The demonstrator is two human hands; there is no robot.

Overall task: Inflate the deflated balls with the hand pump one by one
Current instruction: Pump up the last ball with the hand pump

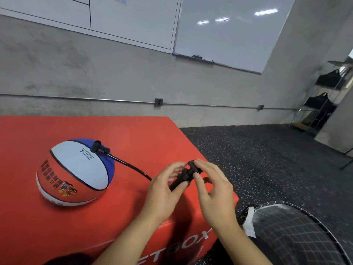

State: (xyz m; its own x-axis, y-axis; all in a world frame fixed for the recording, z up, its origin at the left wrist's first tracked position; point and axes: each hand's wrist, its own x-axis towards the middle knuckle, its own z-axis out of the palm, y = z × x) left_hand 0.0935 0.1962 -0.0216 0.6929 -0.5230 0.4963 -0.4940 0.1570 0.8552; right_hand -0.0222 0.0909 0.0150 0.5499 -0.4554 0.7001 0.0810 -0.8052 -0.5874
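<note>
A red padded box (133, 138) with rounded edges serves as the surface. A pebbled ball (74, 172) in red, white and blue panels sits toward its left side, slightly slack in shape. A thin black rubber hose (131, 166) runs from the nozzle at the ball's top to a small black plastic hand pump (183, 177) near the right edge. The left hand (164, 190) curls its grip round the pump's barrel; the right hand (212, 190) pinches its T-shaped handle.
</note>
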